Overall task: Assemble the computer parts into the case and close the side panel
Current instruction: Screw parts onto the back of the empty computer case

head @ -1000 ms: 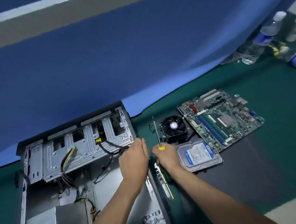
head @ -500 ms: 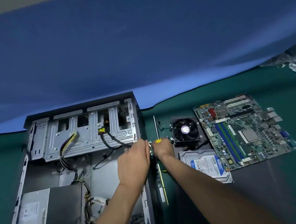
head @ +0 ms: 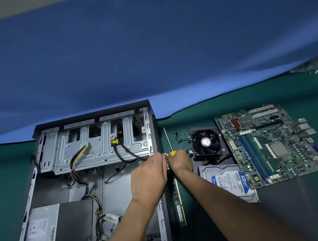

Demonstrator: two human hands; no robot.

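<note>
Your open computer case [head: 95, 179] lies flat on the green bench [head: 218, 106], its open side facing up, with the silver drive cage [head: 100, 147] at the far end and the power supply [head: 55, 229] in the near left corner. Both of your hands meet at the case's right wall, near the right end of the drive cage.

Your left hand [head: 148, 176] reaches in from the near side, knuckles up, its fingers [head: 157, 158] curled together at the rim of that wall; what they pinch is hidden, so you cannot tell whether they hold anything. Your right hand [head: 180, 161] sits just beside it, touching or nearly so, and its fingers grip the yellow handle of a screwdriver [head: 169, 143]. The thin steel shaft sticks out past your fist toward the far side, running just outside the case wall. A few small silver screws [head: 166, 155] show in the gap between the two hands.

To the right of the case, on the bench, a RAM stick [head: 180, 204] lies along the wall below your right wrist. Farther right rests the CPU cooler fan [head: 205, 143], with a hard drive [head: 229, 183] bearing a blue label nearer to you, and the motherboard [head: 272, 147] well to the right of both. A blue cloth [head: 151, 56] backs the far side.
</note>
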